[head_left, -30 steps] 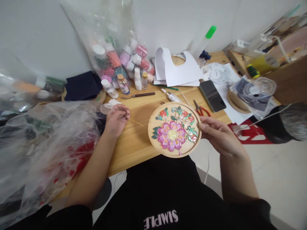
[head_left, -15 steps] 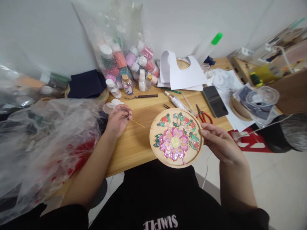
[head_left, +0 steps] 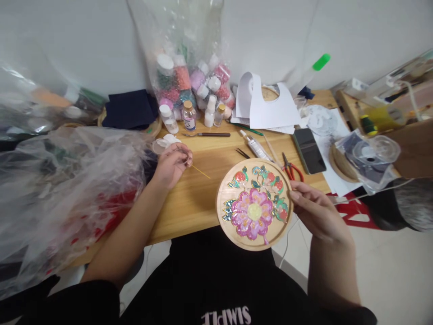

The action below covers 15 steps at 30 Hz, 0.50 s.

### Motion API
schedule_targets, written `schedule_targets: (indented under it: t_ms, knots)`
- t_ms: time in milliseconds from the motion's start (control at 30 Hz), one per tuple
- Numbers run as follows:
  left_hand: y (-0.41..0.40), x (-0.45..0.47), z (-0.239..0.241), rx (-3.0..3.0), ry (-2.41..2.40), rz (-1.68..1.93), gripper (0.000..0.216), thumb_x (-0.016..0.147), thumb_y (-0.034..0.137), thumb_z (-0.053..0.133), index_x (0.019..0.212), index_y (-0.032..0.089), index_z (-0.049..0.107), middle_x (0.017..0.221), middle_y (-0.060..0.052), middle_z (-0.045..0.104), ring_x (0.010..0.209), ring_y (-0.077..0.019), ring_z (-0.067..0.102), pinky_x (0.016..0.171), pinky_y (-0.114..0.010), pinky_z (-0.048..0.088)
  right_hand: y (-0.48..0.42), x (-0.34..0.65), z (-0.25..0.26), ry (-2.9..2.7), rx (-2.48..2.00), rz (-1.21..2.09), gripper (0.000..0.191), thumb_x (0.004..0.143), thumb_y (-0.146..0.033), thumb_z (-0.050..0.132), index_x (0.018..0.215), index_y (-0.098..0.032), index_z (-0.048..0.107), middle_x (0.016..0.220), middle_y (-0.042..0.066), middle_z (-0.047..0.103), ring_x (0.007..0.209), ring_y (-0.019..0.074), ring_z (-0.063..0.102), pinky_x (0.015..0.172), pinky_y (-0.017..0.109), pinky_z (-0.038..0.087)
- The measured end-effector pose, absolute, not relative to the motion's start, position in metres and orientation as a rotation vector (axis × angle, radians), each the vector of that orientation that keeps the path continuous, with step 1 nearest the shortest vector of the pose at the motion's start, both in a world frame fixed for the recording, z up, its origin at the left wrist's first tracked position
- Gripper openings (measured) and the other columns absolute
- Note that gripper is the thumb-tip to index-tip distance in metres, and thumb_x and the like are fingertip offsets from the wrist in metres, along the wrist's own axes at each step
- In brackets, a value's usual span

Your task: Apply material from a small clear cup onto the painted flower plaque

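a round, pale wooden plate (head_left: pixel 228 192) with a glossy purple flower is held over the front edge of the yellowish wooden table (head_left: pixel 199 201). the right hand (head_left: pixel 323 216) pinches one rim between thumb and fingers; slackening there could tip it. the left hand (head_left: pixel 174 166), fingers curled, seems to pinch a thin golden strand (head_left: pixel 201 172), which snagging might bend.
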<state>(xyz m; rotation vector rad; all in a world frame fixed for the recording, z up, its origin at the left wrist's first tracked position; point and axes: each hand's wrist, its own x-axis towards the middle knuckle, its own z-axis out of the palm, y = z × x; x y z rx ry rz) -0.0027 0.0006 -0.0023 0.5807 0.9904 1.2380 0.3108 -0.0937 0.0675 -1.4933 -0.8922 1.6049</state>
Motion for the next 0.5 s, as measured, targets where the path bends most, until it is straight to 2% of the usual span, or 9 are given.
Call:
schedule_targets:
  t_ms: [500]
  knots:
    - [0.0017, -0.0041, -0.0025, 0.572, 0.99, 1.222, 0.016, 0.056, 0.004, 0.05, 0.062, 0.017, 0.058, 0.053, 0.0, 0.057, 0.046, -0.0091, 0.048, 0.048, -0.021, 0.036, -0.0952, 0.3088, 0.0661, -1.022, -1.532, 1.536, 0.025, 0.071, -0.042, 0.081, 0.091, -0.028, 0.076, 0.07, 0.0, 0.074, 0.062, 0.0161, 0.067, 0.056, 0.028, 0.055]
